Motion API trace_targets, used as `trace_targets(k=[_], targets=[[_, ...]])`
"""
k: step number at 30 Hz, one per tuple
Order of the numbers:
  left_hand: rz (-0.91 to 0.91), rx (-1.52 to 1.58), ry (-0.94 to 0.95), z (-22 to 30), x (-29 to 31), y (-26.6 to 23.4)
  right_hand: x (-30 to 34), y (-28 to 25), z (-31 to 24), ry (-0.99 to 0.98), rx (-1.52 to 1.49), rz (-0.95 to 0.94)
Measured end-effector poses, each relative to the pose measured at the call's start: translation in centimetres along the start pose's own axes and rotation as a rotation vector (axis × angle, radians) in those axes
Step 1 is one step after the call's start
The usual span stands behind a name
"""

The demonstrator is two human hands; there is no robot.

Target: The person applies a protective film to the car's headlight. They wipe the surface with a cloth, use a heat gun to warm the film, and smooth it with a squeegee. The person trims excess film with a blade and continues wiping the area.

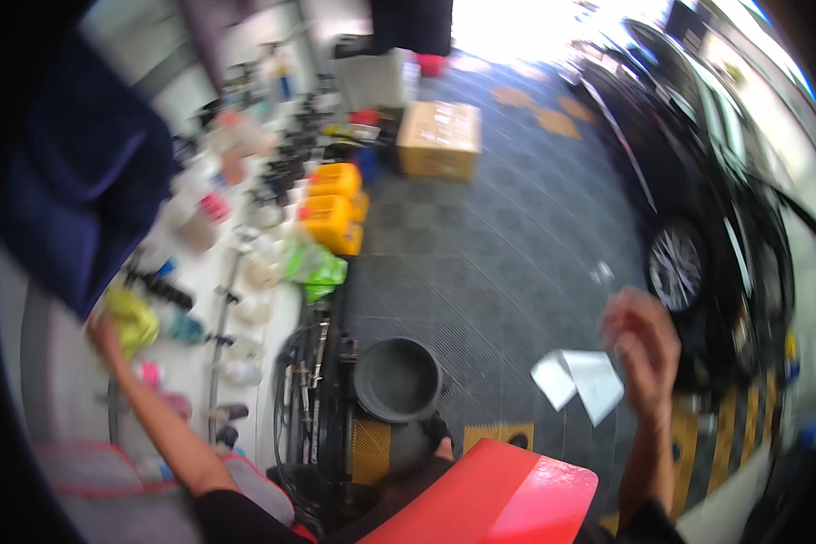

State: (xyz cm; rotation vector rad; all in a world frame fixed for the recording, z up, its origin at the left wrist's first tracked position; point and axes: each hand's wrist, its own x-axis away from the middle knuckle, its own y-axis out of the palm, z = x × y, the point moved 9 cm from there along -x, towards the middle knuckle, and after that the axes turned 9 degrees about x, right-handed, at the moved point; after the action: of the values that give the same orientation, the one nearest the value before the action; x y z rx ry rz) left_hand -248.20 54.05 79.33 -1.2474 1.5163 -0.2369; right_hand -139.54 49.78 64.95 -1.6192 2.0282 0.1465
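Note:
At the far left, my left hand [107, 337] closes on a yellow-green cloth [134, 319] beside shelves of bottles. Motion blur softens both. My right hand [646, 349] is raised on the right side, its blurred fingers loosely bent and apart from the thumb, with nothing visible in it. White sheets [591, 385] show on the dark floor just left of that hand. Between my arms stands a round dark grey bucket [397, 379]. A flat red panel [494, 499] with a rounded corner covers the lower middle of the view.
Shelves with blurred bottles [183, 326] line the left. Yellow jugs [333, 213], a green bag [317, 270] and a cardboard box [438, 140] stand near them. A black car [698, 208] is parked on the right. Dark blue fabric [82, 172] hangs at upper left.

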Motion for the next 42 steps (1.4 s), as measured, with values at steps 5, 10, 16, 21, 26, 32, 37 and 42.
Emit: trace_targets(k=[5,10,16,21,26,32,37,42], targets=[[0.723,1.252,-0.758,30.4,18.7,-1.2,-2.2,-6.2,-22.3,-0.715,0.391,0.115],[-1.102,1.225,0.125,73.0,46.0,-2.8,7.7,-12.5,-18.1,-0.414,0.323,0.22],[-1.935,0.654,1.242,80.2,69.6,-20.8,40.1,-11.6,6.7,0.962,0.603,-0.199],[-2.068,0.577,1.341,84.9,73.9,-29.0,67.0,-19.0,11.9,1.7,0.322,-0.178],[-2.198,0.643,1.376,92.6,78.0,-39.2,77.0,-25.9,13.0,1.822,-0.017,0.01],[-1.838,0.53,1.694,101.7,80.2,-59.8,85.9,-28.6,16.6,1.661,-0.178,0.373],[-1.594,0.573,1.916,115.1,87.2,-61.8,83.2,-39.3,14.4,1.796,-0.171,0.436],[-1.598,0.203,2.121,126.5,93.0,-68.7,84.1,-46.3,14.2,1.768,-0.28,0.766]])
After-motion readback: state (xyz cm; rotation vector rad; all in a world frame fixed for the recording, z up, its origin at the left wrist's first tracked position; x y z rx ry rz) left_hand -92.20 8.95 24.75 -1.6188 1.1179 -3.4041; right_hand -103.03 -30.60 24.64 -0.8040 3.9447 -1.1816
